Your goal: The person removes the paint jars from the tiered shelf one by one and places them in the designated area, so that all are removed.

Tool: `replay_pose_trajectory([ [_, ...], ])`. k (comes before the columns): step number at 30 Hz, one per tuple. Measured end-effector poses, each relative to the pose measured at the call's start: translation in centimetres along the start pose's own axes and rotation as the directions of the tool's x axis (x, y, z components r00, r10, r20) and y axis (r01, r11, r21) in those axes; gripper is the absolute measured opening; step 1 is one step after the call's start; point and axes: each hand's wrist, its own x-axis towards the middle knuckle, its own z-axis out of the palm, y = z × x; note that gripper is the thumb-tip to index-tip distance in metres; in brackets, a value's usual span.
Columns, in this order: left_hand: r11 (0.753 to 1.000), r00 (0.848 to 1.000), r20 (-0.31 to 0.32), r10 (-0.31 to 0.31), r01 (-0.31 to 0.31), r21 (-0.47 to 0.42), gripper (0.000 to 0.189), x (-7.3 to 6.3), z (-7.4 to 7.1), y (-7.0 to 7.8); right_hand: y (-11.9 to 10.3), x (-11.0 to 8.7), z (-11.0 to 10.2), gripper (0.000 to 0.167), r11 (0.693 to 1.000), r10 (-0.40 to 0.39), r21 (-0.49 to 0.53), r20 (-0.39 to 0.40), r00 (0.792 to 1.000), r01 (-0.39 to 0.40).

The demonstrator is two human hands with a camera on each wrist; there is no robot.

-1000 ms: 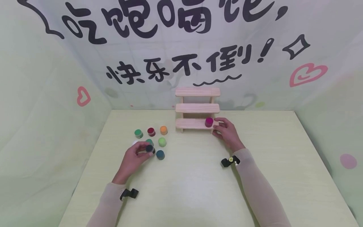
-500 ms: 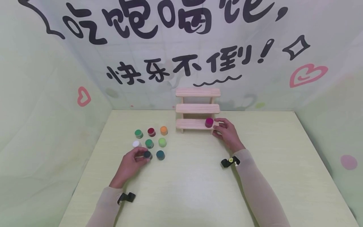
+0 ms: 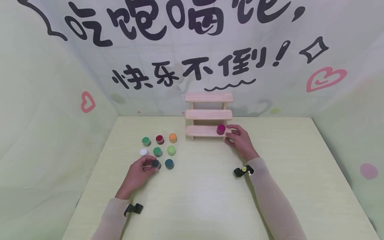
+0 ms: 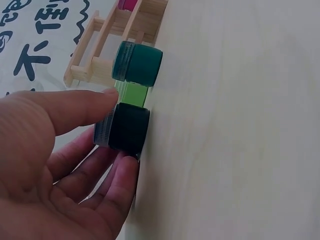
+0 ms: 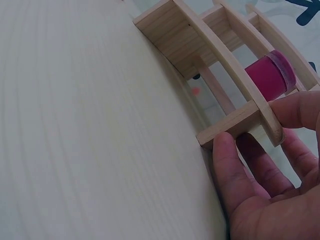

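Observation:
My left hand point(image 3: 138, 175) pinches a dark paint jar point(image 4: 131, 129) between thumb and fingers, on the near side of the jar group. Beside that jar stands a teal paint jar point(image 3: 169, 164), close but apart in the head view. My right hand point(image 3: 241, 142) holds the right end of the small three-step wooden shelf point(image 3: 204, 131). In the right wrist view, its thumb lies at the step's edge and the fingers touch the leg below. A magenta paint jar point(image 3: 221, 129) stands on the lowest step, near the right fingertips.
Several more jars stand in rows on the left: green point(image 3: 146, 141), dark red point(image 3: 160, 139), orange point(image 3: 172, 138), white point(image 3: 144, 152), another green point(image 3: 157, 152) and light green point(image 3: 171, 150). A printed cloth point(image 3: 168, 100) hangs behind the pale table point(image 3: 204, 200).
My left hand has moved slightly left and toward me with the dark jar, bringing it down into the near row, then stayed put. The right hand and magenta jar have not moved.

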Motion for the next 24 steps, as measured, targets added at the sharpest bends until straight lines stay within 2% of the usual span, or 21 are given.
replay_pose_trajectory([
  [9,0.999,1.000,-0.025,-0.004,0.005,0.048,0.046,-0.2,-0.2,1.5,-0.1,0.0,-0.1,0.039,1.000,0.003,0.004,0.004,1.000,-0.003],
  [14,1.000,0.999,-0.032,-0.009,0.010,0.028,0.046,-0.3,-0.4,2.1,-0.1,-0.1,0.0,0.038,1.000,0.001,-0.007,-0.002,1.000,-0.001],
  [24,0.998,0.997,-0.062,0.049,-0.051,-0.031,0.044,-0.1,-0.3,2.8,-0.1,0.0,0.0,0.038,1.000,0.002,0.001,0.000,1.000,-0.002],
])
